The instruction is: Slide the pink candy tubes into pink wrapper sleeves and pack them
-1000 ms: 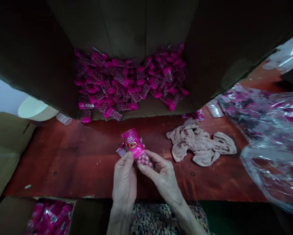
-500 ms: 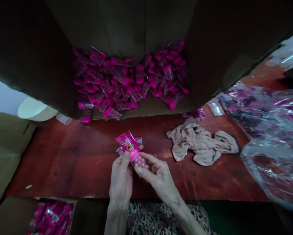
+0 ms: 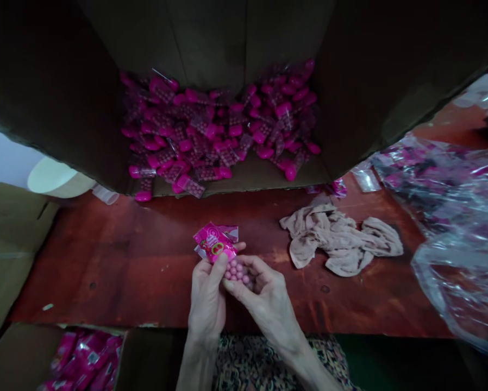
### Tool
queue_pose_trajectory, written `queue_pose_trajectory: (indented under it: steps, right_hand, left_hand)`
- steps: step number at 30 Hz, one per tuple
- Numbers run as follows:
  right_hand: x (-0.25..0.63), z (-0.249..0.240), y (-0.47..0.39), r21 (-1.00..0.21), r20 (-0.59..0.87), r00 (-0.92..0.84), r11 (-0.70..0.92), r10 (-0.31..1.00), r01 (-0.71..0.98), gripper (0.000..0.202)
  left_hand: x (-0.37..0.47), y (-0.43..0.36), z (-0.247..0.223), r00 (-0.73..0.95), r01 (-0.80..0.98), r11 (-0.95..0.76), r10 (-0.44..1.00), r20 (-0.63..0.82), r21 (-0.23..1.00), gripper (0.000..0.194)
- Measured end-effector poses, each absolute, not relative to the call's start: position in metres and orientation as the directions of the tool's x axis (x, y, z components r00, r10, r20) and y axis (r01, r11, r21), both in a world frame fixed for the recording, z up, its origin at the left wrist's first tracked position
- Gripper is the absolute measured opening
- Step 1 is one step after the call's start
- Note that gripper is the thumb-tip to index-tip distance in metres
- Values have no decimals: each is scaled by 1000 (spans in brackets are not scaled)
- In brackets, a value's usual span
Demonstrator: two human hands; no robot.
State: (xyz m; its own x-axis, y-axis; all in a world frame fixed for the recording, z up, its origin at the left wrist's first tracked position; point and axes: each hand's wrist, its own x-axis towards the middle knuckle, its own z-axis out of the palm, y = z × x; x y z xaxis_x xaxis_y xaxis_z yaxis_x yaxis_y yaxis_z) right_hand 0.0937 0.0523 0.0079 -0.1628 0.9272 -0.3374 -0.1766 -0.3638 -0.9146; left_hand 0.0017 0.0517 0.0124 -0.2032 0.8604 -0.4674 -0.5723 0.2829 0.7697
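Both my hands hold a small clear container of pink balls (image 3: 236, 271) above the red table, near its front edge. A pink printed wrapper (image 3: 212, 239) covers its capped end and points up and to the left. My left hand (image 3: 208, 293) grips the wrapped end, its thumb pressed on the wrapper. Around the ball-filled end are the thumb and fingers of my right hand (image 3: 266, 293). A second printed piece shows behind the wrapper. Beyond the hands, many similar pink-capped containers (image 3: 203, 130) lie in a large open cardboard box (image 3: 236, 182).
On the red table (image 3: 138, 260), a crumpled cloth (image 3: 342, 239) lies to the right. Further right are pink packets in clear plastic (image 3: 464, 190). A pale tub (image 3: 56, 178) stands at the left. Pink wrappers (image 3: 87, 358) fill a carton at the lower left.
My left thumb has moved up onto the wrapper, which now lies lower over the cap. The pink cap shows less than before. The view has shifted slightly.
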Motion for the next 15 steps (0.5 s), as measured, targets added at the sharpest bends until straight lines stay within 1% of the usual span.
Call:
queue_pose_trajectory:
  steps: [3, 6, 9, 12, 15]
  right_hand:
    - [95, 11, 50, -928, -329, -125, -345, 936, -143, 22]
    - [97, 12, 52, -895, -367, -142, -390, 919, -215, 21]
    - [95, 12, 54, -843, -401, -228, -455, 887, -286, 30]
    - [90, 12, 53, -869, -379, -324, -454, 867, -199, 21]
    - [88, 12, 48, -923, -339, -336, -379, 879, -60, 27]
  left_hand:
    - [5, 51, 14, -210, -533, 329, 841, -498, 780, 22]
    - [7, 49, 16, -212, -514, 341, 839, -502, 787, 21]
    - [2, 49, 20, -219, -551, 311, 842, -493, 775, 20]
    - [-3, 51, 22, -201, -593, 308, 838, -507, 744, 29]
    - [-5, 53, 22, -188, -582, 282, 866, -463, 763, 30]
